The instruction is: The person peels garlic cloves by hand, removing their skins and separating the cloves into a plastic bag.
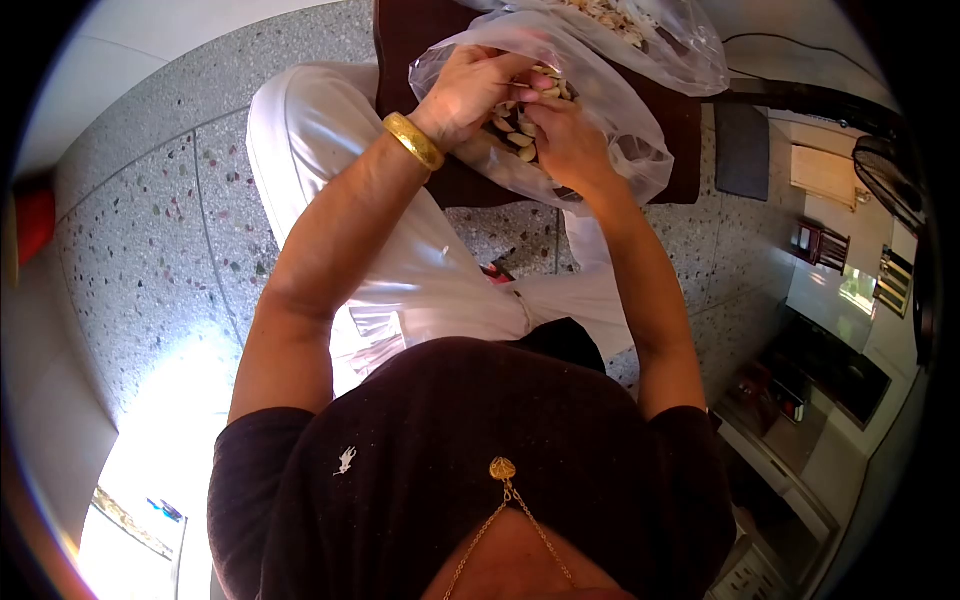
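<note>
Pale garlic cloves (520,138) lie in an open clear plastic bag (625,120) on a dark brown tabletop. My left hand (475,90), with a gold bangle at its wrist, reaches over the bag's left side. Its thumb and fingers are pinched together over the cloves. From the right, my right hand (572,145) comes in with its fingers bent and pressed close to the left fingertips. Both hands appear to meet on one small clove, mostly hidden by the fingers. More cloves show just behind the fingertips.
A second clear bag (690,60) with pale papery scraps (620,18) lies behind, on the brown table (683,180). White-trousered legs (330,150) are bent at the table's near side. A fan (888,180) stands at the right, over the speckled floor (140,240).
</note>
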`<state>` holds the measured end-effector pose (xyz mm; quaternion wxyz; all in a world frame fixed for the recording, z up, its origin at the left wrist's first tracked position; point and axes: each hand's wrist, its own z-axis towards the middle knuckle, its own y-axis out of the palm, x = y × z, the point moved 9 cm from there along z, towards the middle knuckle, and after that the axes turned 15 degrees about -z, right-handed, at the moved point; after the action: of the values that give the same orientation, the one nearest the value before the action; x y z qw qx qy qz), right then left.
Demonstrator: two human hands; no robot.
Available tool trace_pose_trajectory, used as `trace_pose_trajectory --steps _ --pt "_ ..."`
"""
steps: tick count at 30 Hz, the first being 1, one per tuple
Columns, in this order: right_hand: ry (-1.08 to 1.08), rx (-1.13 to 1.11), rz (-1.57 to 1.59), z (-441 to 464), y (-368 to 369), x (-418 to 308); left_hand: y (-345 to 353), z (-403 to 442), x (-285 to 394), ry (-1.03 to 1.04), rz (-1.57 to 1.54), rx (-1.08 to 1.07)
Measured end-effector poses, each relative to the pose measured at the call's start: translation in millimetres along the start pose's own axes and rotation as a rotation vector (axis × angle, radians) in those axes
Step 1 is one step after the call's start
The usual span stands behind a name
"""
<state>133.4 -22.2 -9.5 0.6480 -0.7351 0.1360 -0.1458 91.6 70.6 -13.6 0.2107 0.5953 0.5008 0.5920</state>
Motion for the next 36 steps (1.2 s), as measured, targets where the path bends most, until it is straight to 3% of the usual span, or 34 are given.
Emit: trace_pose_trajectory --steps 10,13,16,19,22,25,31,36 --pt "0.025 -0.049 -0.04 -7.6 5.5 7.5 -2.7 3.6 -5.0 0.011 0.042 -0.022" --pt "0.144 -0.025 0.023 -9.7 11.4 19.9 -3.5 5.2 -8.7 -0.012 0.057 -0.032" --pt "0.271 0.043 0.289 -14.9 2.5 35.4 -4.7 2.9 -10.7 -0.065 0.119 -0.016" --pt "0.35 -0.1 0.88 -18.7 2.5 38.8 -6.7 5.8 -13.3 0.008 0.313 -0.021" --pt "0.449 -0.163 1.368 -25.9 3.3 45.0 0.0 5.6 -22.7 0.011 0.342 -0.137" --pt "0.444 -0.098 1.605 -25.5 -0.6 39.7 15.8 -2.9 -29.4 -0.051 0.364 -0.299" --pt "0.375 -0.079 1.745 -26.8 -5.3 34.5 23.5 -7.2 -25.0 -0.014 0.292 -0.301" --pt "0.437 0.119 1.657 -31.7 -13.2 37.7 26.9 -14.4 -23.1 0.187 0.521 -0.303"
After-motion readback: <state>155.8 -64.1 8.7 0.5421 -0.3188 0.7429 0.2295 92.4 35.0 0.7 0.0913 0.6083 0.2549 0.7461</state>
